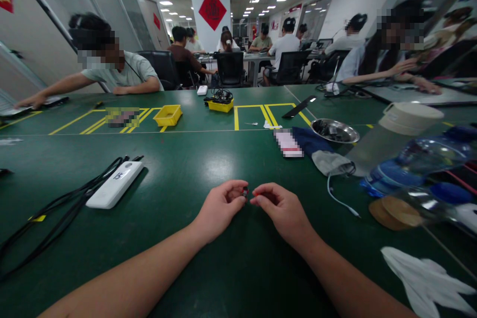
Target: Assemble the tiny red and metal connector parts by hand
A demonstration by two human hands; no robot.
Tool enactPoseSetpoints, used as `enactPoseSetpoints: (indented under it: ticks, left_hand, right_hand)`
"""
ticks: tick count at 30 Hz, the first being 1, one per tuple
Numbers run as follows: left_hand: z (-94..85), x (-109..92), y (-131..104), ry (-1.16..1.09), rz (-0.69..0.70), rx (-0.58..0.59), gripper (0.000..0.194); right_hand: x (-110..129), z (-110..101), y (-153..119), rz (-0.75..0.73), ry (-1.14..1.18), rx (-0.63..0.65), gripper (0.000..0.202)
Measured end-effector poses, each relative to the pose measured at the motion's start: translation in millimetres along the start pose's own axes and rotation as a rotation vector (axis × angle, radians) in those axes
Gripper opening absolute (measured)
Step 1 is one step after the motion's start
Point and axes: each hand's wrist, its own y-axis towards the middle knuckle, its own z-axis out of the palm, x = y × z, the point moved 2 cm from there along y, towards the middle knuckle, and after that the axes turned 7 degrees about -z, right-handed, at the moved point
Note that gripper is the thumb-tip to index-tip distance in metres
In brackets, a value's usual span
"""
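Note:
Just above the green table (179,169), my two hands face each other a small gap apart. Thumb and fingertips of my left hand (219,208) are closed on a tiny dark part (245,192) with a shiny spot, too small for me to name. My right hand (281,208) is pinched too. A speck of red shows at its fingertips, and the curled fingers hide whatever else is there.
Left lies a white power bank (116,184) with black cables (65,208). Farther off are yellow trays (167,116) (220,105) and a metal bowl (334,130). A fabric pouch (313,145), plastic bottles (421,159) and white gloves (425,278) lie right. Several people sit beyond.

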Motion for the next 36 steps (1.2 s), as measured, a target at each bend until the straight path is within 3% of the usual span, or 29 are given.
enactPoseSetpoints:
  ticks: [6,14,25,36]
  left_hand:
    - [1.8,-0.4,0.2,-0.047,-0.033,0.039,0.034]
    - [3.3,-1.9,-1.1,-0.085,0.008,0.051,0.032]
    - [1.5,-0.4,0.7,-0.014,0.014,0.022,0.032]
    - [3.4,-2.0,-1.6,-0.08,0.006,0.042,0.027]
  right_hand:
    - [-0.6,1.9,1.5,0.028,0.109,-0.017,0.02]
    - [-0.3,0.4,-0.1,0.015,0.051,0.028,0.012]
    - [0.5,-0.3,0.8,-0.038,0.0,-0.01,0.013]
    - [-1.5,1.1,0.4,-0.004,0.009,0.024,0.012]
